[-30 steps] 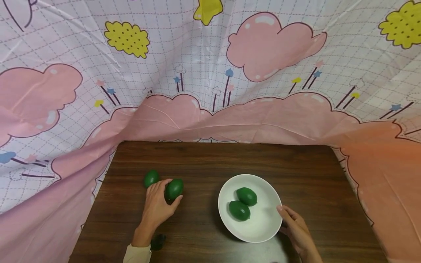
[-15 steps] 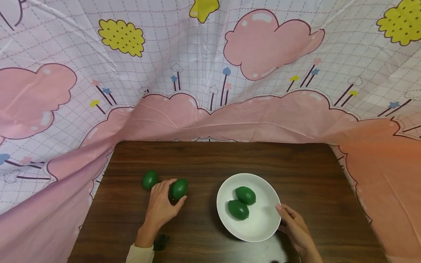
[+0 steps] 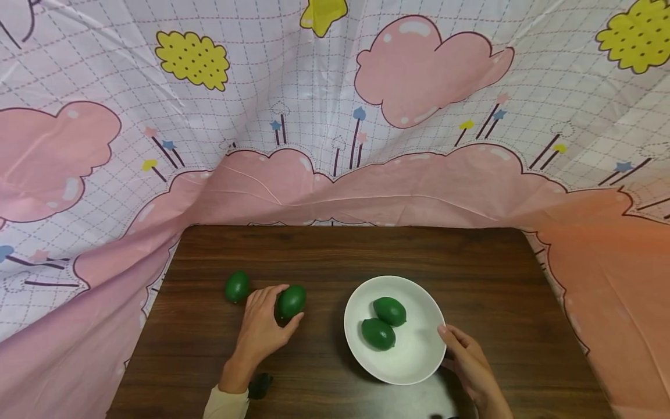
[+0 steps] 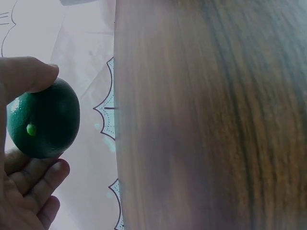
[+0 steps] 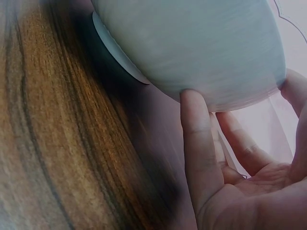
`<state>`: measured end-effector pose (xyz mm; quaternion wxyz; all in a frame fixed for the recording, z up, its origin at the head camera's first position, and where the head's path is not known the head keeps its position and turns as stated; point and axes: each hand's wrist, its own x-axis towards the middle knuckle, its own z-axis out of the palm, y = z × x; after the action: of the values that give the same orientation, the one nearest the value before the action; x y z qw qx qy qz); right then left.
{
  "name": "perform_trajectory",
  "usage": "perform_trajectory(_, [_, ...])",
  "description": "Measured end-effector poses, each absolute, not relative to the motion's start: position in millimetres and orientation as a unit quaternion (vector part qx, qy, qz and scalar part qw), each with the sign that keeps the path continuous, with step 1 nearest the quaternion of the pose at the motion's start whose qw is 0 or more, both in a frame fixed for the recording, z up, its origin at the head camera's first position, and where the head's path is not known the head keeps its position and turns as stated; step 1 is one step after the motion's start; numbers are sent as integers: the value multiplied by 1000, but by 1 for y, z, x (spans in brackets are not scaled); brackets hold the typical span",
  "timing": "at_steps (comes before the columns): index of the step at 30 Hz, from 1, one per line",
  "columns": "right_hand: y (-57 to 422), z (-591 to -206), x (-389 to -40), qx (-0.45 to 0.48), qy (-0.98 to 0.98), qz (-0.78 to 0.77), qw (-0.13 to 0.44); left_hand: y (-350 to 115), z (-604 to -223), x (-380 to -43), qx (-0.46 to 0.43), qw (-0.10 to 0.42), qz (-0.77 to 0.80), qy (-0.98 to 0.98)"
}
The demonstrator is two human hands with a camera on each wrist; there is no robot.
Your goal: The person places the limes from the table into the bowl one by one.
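My left hand holds a dark green lime between thumb and fingers, over the left half of the table. In the left wrist view the thumb presses one side of this lime and the fingers are beneath it. A second lime lies on the table left of that hand. At the right, my right hand grips the side of a white bowl, thumb at the rim and fingers against the outer wall. Inside the bowl lie two limes, touching each other.
A dark wooden table carries everything. Behind it and along both sides hangs a cloth printed with pink clouds. A small black object shows beside my left wrist; its kind is unclear.
My left hand has moved right with the lime, away from the lime lying on the table. The right hand keeps its grip on the bowl; the head view has shifted slightly.
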<state>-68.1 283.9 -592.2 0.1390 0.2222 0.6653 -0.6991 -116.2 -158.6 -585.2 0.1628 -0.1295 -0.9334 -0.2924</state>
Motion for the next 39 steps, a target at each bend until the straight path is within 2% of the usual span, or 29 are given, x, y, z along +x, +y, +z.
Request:
perform_trajectory(14, [285, -594, -67, 243, 668, -688, 147, -147, -581, -115, -140, 148, -302, -931])
perform_trajectory(39, [285, -593, -68, 233, 667, -692, 147, -124, -574, -116, -171, 167, -301, -923])
